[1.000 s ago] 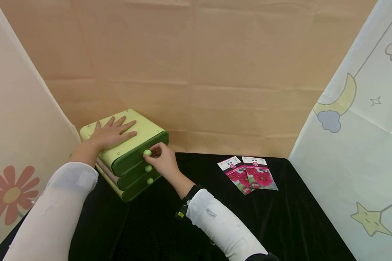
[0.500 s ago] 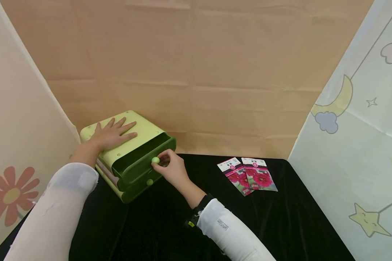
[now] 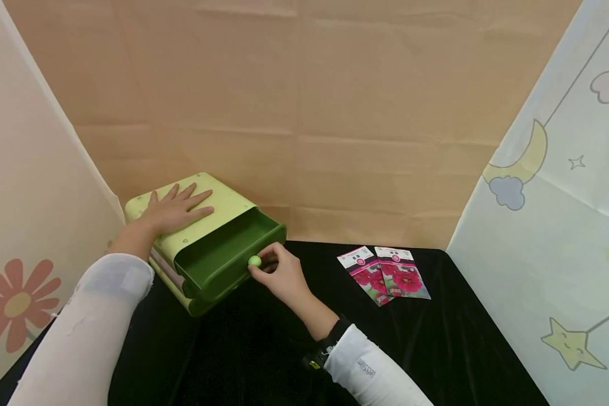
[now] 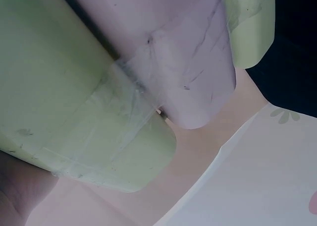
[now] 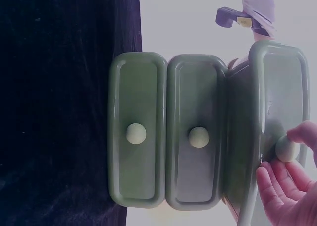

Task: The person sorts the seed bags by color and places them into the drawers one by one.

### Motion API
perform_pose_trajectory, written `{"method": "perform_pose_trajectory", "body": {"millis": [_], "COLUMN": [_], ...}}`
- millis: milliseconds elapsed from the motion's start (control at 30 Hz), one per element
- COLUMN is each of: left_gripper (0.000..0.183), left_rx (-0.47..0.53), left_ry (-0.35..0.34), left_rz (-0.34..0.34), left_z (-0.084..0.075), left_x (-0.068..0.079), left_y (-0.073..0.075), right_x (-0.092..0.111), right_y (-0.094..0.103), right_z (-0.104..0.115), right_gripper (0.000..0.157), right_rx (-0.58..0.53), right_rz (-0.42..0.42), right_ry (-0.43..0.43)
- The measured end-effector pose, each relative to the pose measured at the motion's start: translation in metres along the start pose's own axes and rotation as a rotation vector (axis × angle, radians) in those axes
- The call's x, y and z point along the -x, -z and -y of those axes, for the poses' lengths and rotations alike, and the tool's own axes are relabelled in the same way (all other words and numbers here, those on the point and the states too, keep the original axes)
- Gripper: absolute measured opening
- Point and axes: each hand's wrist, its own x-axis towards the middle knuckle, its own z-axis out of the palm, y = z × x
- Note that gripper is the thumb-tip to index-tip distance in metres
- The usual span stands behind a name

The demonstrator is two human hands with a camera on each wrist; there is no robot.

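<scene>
A small drawer cabinet [image 3: 225, 194] with a pale green top and dark green drawers stands at the left of the head view. My left hand [image 3: 168, 217] lies flat on its top, fingers spread. With thumb and fingers, my right hand [image 3: 284, 279] pinches the round light green knob [image 3: 255, 261] of the top drawer [image 3: 228, 248]. That drawer is pulled well out, and its green floor shows. In the right wrist view the middle drawer [image 5: 196, 174] and bottom drawer [image 5: 136, 174] are closed. Clear tape [image 4: 119, 112] crosses the cabinet's side in the left wrist view.
Two seed packets with pink flowers, a left one [image 3: 367, 275] and a right one [image 3: 403, 273], overlap on the black cloth [image 3: 284, 355] right of the cabinet. Brown paper [image 3: 360, 113] hangs behind. Printed white panels flank the table, the left one [image 3: 25, 169] close to the cabinet.
The top drawer has slid from closed to well out, toward the lower right, with my right hand pulling its knob. My left hand has stayed on the cabinet's top.
</scene>
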Motion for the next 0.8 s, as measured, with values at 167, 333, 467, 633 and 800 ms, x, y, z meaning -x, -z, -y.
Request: {"method": "perform_pose_trajectory", "body": {"millis": [167, 333, 467, 633, 800], "left_gripper": [0.076, 0.076, 0.076, 0.076, 0.075], "left_rx": [-0.003, 0.002, 0.002, 0.001, 0.011], "left_ry": [-0.002, -0.002, -0.002, 0.000, 0.001], "left_rz": [-0.003, -0.002, 0.002, -0.001, -0.001], "left_z": [0.000, 0.000, 0.000, 0.001, 0.000], "left_x": [-0.002, -0.004, -0.004, -0.003, -0.001], "left_y": [0.000, -0.001, -0.002, -0.002, 0.000], "right_x": [0.008, 0.015, 0.022, 0.028, 0.034], "right_y": [0.007, 0.012, 0.014, 0.015, 0.013], "right_z": [-0.003, -0.004, -0.005, -0.009, -0.013], "right_gripper": [0.022, 0.023, 0.023, 0.023, 0.025], "right_rx": [0.001, -0.001, -0.017, -0.028, -0.037], "right_rz": [-0.002, 0.010, 0.026, 0.032, 0.026], "right_ry": [0.017, 0.029, 0.031, 0.039, 0.046]}}
